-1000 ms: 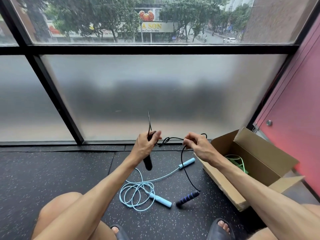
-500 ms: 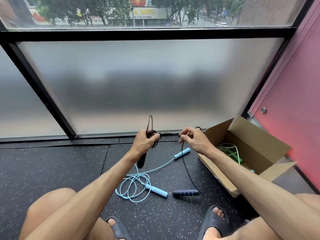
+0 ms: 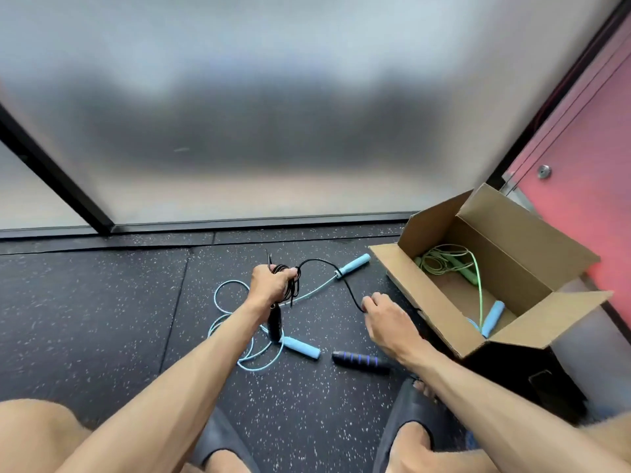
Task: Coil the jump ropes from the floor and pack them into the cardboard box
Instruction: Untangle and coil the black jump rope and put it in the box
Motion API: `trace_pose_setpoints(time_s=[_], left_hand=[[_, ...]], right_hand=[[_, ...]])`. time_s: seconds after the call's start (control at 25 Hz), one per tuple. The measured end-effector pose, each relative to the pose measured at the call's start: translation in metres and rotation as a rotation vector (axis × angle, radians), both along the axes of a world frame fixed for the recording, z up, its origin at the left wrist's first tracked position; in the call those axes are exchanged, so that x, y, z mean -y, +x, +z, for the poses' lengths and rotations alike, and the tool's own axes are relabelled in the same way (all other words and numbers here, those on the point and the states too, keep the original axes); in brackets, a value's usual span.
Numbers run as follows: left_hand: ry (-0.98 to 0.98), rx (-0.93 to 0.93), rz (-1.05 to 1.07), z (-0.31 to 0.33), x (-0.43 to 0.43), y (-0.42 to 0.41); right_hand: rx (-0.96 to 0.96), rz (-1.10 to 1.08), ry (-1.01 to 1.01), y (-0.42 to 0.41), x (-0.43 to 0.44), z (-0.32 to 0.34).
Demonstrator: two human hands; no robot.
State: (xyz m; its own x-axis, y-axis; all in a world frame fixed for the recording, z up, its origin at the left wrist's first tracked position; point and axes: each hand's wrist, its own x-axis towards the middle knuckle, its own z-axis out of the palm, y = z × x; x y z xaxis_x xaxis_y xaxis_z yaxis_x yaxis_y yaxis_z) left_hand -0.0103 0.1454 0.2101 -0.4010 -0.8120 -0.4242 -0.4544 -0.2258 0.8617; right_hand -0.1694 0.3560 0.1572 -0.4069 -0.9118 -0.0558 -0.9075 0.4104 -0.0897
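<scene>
Black rope (image 3: 294, 288) gripped by left hand (image 3: 269, 285); right hand (image 3: 386, 319) pinches strand beside cardboard box (image 3: 421, 295) edge.

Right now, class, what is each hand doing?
Left hand: grips the coiled black rope.
Right hand: pinches that rope's loose stretch.

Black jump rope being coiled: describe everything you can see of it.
The thin black jump rope is partly coiled: the left hand grips several loops, one dark handle hanging below it. The cord crosses a light-blue rope to the right hand, which pinches it. Its other handle, black with blue stripes, lies on the speckled floor.
</scene>
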Motion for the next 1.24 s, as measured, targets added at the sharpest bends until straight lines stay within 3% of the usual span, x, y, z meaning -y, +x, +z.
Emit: trace_pose_setpoints(time_s=[0.2, 0.44, 0.68, 0.84, 1.04, 1.16, 1.24], left_hand=[[0.005, 0.086, 0.004, -0.056, -0.006, -0.021], [0.078, 0.145, -0.056, -0.107, -0.022, -0.031], [0.128, 0.074, -0.101, -0.099, -0.015, -0.037], [0.093, 0.016, -0.118, -0.055, 0.002, -0.031], [0.01, -0.053, -0.156, 0.035, 0.025, -0.01], [-0.025, -0.123, -0.229, 0.094, 0.035, 0.014], [0.011, -0.193, -0.309, 0.127, 0.038, 0.033]], right_hand=[[0.231, -0.033, 0.198, 0.004, -0.026, -0.085], [0.123, -0.052, 0.351, -0.002, -0.03, -0.135], [0.084, -0.072, 0.447, -0.014, -0.015, -0.131], [0.325, 0.064, 0.406, -0.017, 0.003, -0.063], [0.28, 0.295, 0.245, -0.009, 0.038, 0.082], [0.176, 0.354, 0.056, 0.003, 0.045, 0.171], [0.243, 0.354, -0.092, 0.008, 0.045, 0.211]])
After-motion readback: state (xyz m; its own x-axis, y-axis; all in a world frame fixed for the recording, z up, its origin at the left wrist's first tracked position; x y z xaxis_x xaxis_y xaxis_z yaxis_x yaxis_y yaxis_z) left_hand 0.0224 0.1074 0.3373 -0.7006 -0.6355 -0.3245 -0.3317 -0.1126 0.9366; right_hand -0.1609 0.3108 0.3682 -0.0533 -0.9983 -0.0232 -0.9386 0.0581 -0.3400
